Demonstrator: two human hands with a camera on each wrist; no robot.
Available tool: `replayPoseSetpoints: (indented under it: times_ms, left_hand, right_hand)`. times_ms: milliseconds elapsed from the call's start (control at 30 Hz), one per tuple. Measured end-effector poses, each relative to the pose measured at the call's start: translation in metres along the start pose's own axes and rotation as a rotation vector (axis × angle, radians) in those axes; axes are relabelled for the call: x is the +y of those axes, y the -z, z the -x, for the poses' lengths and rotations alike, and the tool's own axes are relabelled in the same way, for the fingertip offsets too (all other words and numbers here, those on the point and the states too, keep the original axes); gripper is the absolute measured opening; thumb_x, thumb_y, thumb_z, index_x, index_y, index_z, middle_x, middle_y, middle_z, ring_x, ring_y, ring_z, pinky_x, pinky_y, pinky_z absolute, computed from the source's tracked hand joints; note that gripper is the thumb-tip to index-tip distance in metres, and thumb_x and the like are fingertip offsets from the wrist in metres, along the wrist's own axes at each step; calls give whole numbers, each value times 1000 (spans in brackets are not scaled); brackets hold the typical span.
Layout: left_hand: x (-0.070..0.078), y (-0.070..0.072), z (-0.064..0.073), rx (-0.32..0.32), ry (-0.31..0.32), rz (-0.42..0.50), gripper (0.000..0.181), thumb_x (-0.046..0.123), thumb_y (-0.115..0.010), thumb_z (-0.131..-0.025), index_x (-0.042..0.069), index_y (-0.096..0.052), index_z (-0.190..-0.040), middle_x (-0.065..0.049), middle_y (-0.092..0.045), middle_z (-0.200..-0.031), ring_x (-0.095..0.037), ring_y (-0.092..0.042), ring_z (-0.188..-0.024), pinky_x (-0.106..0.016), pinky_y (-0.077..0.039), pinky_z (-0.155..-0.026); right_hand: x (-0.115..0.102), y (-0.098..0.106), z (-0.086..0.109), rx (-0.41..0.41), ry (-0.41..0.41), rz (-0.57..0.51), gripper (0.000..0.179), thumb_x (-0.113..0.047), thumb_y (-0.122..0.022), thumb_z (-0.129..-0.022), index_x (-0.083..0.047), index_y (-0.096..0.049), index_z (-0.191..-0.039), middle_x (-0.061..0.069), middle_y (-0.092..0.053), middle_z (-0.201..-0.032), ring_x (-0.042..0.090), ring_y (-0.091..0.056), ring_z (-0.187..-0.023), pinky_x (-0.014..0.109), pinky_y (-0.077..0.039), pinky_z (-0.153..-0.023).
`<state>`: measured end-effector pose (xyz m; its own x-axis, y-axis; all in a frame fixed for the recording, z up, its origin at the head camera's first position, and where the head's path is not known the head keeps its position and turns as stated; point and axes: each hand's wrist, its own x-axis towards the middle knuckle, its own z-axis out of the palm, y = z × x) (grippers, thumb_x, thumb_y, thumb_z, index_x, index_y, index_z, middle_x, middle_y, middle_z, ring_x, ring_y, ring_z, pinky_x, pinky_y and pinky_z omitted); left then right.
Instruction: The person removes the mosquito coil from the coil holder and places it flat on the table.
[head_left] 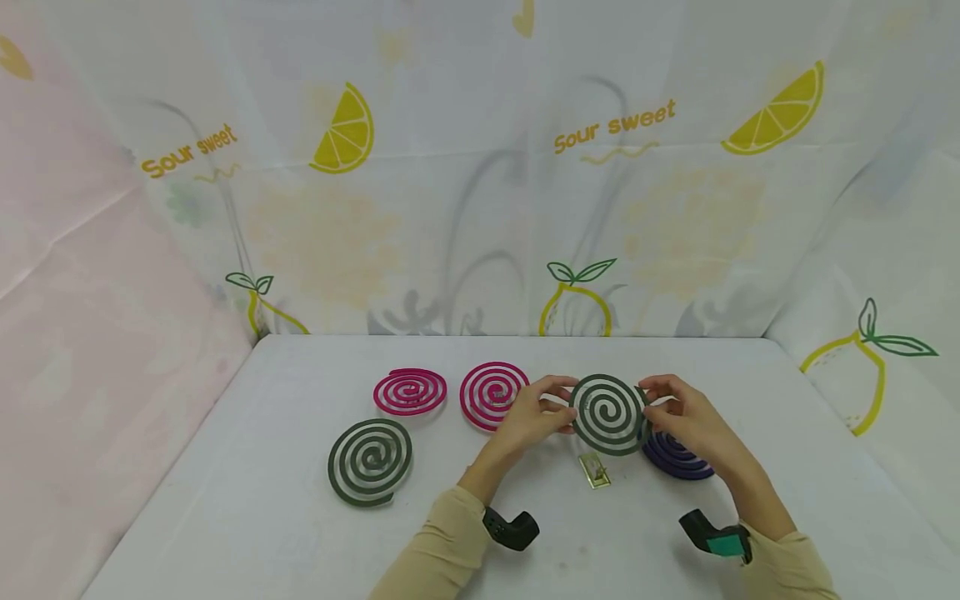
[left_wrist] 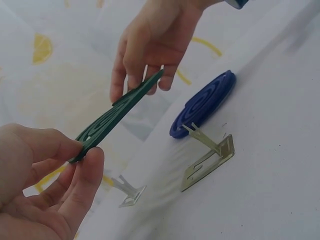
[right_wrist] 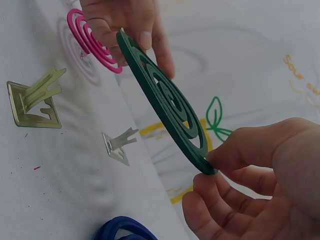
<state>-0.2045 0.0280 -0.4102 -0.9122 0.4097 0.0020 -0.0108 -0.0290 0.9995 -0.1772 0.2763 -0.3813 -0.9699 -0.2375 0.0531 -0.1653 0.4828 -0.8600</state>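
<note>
Both hands hold a dark green mosquito coil [head_left: 609, 410] above the table. My left hand [head_left: 534, 415] pinches its left edge between thumb and fingers; my right hand [head_left: 681, 408] pinches the right edge. In the right wrist view the coil [right_wrist: 165, 100] appears nearly edge-on and tilted. Below it on the table lies a gold-coloured metal coil stand [head_left: 595, 471] with its forked prong bent up. A second, silvery stand [left_wrist: 131, 194] stands farther back, its prong also raised. A dark blue coil [head_left: 678, 460] lies under my right hand, partly hidden by it.
Two pink coils, the left one [head_left: 410, 392] and the right one [head_left: 495, 392], sit at the back, the right one partly behind my left hand. Another green coil [head_left: 371, 457] is at front left. A lemon-print cloth [head_left: 450, 208] hangs behind the white table [head_left: 247, 533].
</note>
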Motion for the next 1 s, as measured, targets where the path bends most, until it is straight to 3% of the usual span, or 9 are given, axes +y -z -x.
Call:
replayPoseSetpoints:
  times_ms: [533, 867, 1000]
  left_hand:
    - [-2, -17, -6, 0, -17, 25, 40, -3, -61, -86, 4, -58, -125, -15, -55, -109, -10, -62, -80, -33, -58, -71]
    - [-4, -26, -9, -12, -7, 26, 42, -4, -60, -86, 4, -57, -127, -10, -55, -108, -7, -62, -81, -29, -58, -71]
    - [-4, -31, -11, 6, -25, 27, 41, -5, -61, -85, 3, -58, -126, -10, -56, -106, -7, -62, -77, -32, -58, -71]
  right_hand:
    - [3, 8, 4, 5, 1, 172, 39, -5, -56, -91, 3, -46, -127, 21, -51, -112, 2, -55, -81, 22, -49, -63]
    - [8, 16, 6, -1, 32, 200, 37, -5, -56, -90, 3, -48, -124, 20, -53, -109, 1, -55, -80, 20, -47, -64]
    - [10, 21, 6, 8, 36, 207, 36, -4, -56, -89, 4, -48, -124, 20, -54, -109, -1, -55, -81, 20, -48, -64]
